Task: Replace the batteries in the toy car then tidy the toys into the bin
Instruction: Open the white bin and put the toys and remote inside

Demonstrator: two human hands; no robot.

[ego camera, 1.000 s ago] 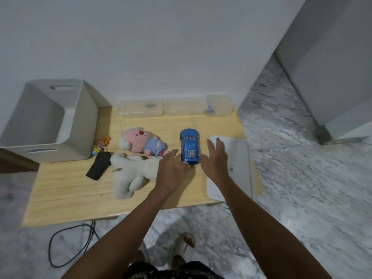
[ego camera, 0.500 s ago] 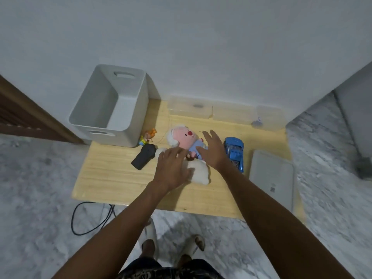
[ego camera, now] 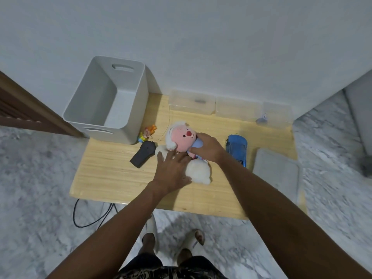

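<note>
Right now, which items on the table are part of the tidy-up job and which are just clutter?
Job:
grey bin
pink plush, right hand on it
white plush, left hand on it
blue toy car
small figurine
black remote

Lying about:
clear boxes
grey lid
floor cable

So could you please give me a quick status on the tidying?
Left hand on white plush. Right hand on pink plush. Bin empty. Nothing blocking.

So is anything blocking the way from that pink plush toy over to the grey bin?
Nothing visible does. The pink plush doll lies just right of the open grey plastic bin; only a small orange figurine sits low beside the bin's wall.
</note>
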